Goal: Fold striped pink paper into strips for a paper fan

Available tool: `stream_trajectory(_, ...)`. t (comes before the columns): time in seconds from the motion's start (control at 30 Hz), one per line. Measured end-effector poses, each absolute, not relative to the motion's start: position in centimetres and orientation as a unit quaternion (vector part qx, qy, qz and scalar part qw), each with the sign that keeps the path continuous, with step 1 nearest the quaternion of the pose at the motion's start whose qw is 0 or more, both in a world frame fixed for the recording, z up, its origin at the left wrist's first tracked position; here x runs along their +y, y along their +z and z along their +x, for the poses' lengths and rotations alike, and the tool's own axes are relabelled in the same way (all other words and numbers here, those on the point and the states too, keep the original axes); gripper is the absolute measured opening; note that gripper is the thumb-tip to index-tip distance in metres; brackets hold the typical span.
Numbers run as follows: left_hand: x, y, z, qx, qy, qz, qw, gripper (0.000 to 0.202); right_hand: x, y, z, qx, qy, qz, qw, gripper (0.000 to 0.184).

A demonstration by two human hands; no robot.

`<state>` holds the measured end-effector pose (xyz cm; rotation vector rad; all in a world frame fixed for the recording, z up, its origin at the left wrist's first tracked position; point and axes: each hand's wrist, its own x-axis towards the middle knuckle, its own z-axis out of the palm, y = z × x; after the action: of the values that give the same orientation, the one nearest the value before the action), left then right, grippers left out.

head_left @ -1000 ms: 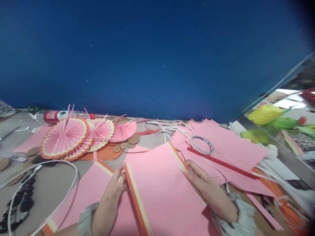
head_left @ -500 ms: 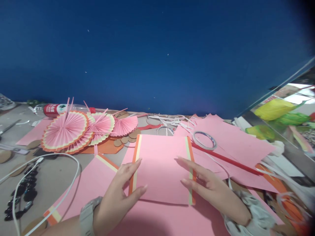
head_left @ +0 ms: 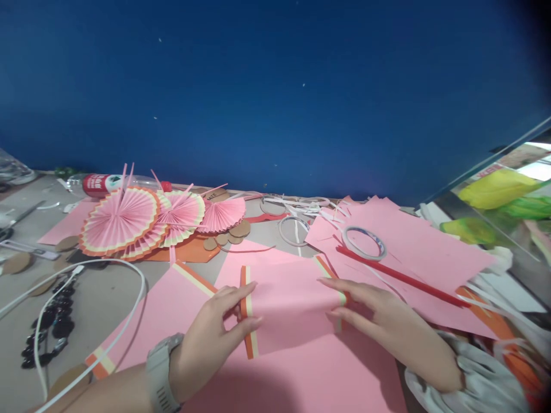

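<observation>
A pink paper sheet (head_left: 293, 304) with orange and cream strips along its two side edges is bent across its middle. My left hand (head_left: 221, 324) has the left edge between thumb and fingers. On the opposite edge, my right hand (head_left: 365, 304) pinches the sheet the same way, thumb below and fingers above. Under it lies a larger pink sheet (head_left: 327, 378). Another pink sheet with orange and cream ends (head_left: 159, 315) rests to the left of my left hand.
Pleated paper fans (head_left: 120, 221) and a plastic bottle (head_left: 97, 184) lie at the back left. A tape roll (head_left: 364, 243), a red strip (head_left: 404, 277) and more pink paper (head_left: 439, 252) are on the right. A white cable (head_left: 142, 287) loops near a black bead string (head_left: 55, 321).
The sheet lay nearly flat and now bows across its middle, its far edge nearer me. Both hands have closed more firmly on its side edges. The view has shifted slightly.
</observation>
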<state>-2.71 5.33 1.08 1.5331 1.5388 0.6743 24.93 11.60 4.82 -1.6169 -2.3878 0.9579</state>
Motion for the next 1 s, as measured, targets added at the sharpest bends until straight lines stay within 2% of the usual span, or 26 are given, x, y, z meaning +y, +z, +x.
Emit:
stream_trajectory(0.13,5.5,1.6,-2.6,0.594,0.276,0.622,0.430,0.036,11.6,4.8,25.1,-0.808,0.273,-0.515,0.081,0.032)
stream_trajectory(0.33,5.3,1.2,-2.9,0.580,0.360,0.658,0.318,0.015,11.4,5.9,24.9,-0.807,0.285,-0.498,0.141,0.020)
stream_trajectory(0.43,4.8,1.1,-3.1,0.535,0.384,0.635,0.404,0.018,10.8,5.9,24.3,-0.753,0.396,-0.495,0.176,0.020)
stream_trajectory(0.53,4.6,1.3,-3.0,0.558,0.355,0.566,0.492,0.023,10.4,5.2,23.6,-0.682,0.464,-0.529,0.200,0.023)
stream_trajectory(0.6,4.7,1.5,-2.9,0.584,0.344,0.534,0.505,0.026,10.3,4.8,23.6,-0.659,0.499,-0.534,0.179,0.031)
stream_trajectory(0.7,5.1,1.6,-2.7,0.577,0.334,0.534,0.520,0.035,10.6,4.7,24.6,-0.656,0.568,-0.489,0.093,0.040)
stream_trajectory(0.83,4.8,1.4,-2.6,0.554,0.274,0.549,0.562,0.053,10.8,5.5,25.4,-0.663,0.617,-0.425,-0.004,0.034)
stream_trajectory(1.0,3.7,1.4,-2.8,0.476,0.212,0.577,0.629,0.074,9.9,6.2,22.7,-0.753,0.553,-0.351,-0.063,0.029)
